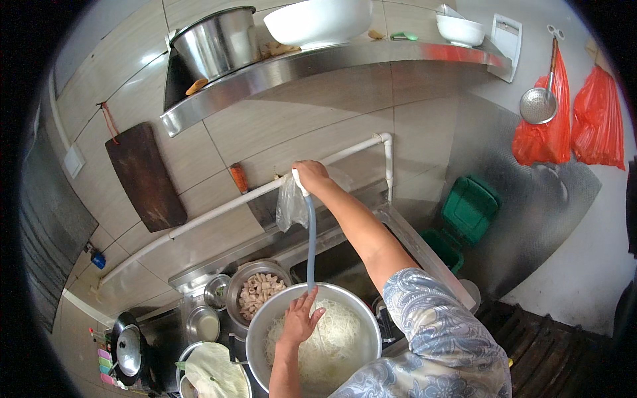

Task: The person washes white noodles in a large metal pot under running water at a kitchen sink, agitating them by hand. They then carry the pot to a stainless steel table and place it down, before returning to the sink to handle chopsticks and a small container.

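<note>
A large silver metal basin (370,331) in front of me holds thin pale strands (342,325), like rice noodles, in cloudy water. Over it, my left hand (300,322) is closed around the lower end of a grey-blue hose (312,239), fingers on one side and thumb on the other. A thin stream seems to fall from there into the basin. Stretched out to the wall pipe, my right hand (312,176) grips the white tap (300,183) where the hose begins. The tap's handle is hidden by my fingers. A clear plastic bag (290,207) hangs beside it.
Left of the basin stand a bowl of cut pale meat (260,292), small metal bowls (203,324) and a pot with a pale leaf (213,368). Above runs a steel shelf (318,65). A sink (345,265) lies behind; a green bin (470,205) stands right.
</note>
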A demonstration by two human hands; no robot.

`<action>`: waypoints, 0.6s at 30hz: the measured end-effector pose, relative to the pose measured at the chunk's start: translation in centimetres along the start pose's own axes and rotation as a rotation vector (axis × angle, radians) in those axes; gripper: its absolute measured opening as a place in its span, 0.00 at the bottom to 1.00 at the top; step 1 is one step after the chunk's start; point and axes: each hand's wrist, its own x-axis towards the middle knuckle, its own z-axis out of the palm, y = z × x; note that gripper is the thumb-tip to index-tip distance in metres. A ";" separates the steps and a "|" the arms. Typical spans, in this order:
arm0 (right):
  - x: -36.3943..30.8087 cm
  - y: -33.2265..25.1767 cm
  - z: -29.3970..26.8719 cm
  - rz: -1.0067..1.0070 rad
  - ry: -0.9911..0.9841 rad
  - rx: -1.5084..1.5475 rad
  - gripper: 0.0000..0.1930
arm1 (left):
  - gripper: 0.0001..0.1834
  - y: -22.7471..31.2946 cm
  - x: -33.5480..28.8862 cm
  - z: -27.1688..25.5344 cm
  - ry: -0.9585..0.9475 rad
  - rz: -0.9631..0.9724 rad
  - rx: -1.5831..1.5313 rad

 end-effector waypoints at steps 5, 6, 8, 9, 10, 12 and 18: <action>0.5 0.3 0.4 0.037 -0.023 0.050 0.12 | 0.36 -0.3 0.1 0.3 -0.024 -0.003 0.004; 0.6 0.3 0.4 0.051 -0.037 0.042 0.12 | 0.36 -0.3 0.1 0.4 -0.025 0.005 0.010; 0.6 0.2 0.3 0.035 -0.006 0.014 0.12 | 0.36 -0.4 0.1 0.4 -0.014 0.010 0.020; 0.5 0.1 0.2 0.043 -0.019 -0.006 0.12 | 0.36 -0.4 0.1 0.4 -0.014 0.013 0.014; 0.4 0.1 0.1 0.037 -0.017 0.022 0.11 | 0.36 -0.4 0.1 0.4 -0.012 0.014 0.007; 0.2 -0.1 -0.1 0.027 0.004 0.006 0.11 | 0.36 -0.3 0.1 0.3 -0.005 0.017 0.009; 0.4 -0.2 -0.3 0.053 -0.074 -0.049 0.13 | 0.36 0.1 0.1 0.1 -0.026 -0.024 0.060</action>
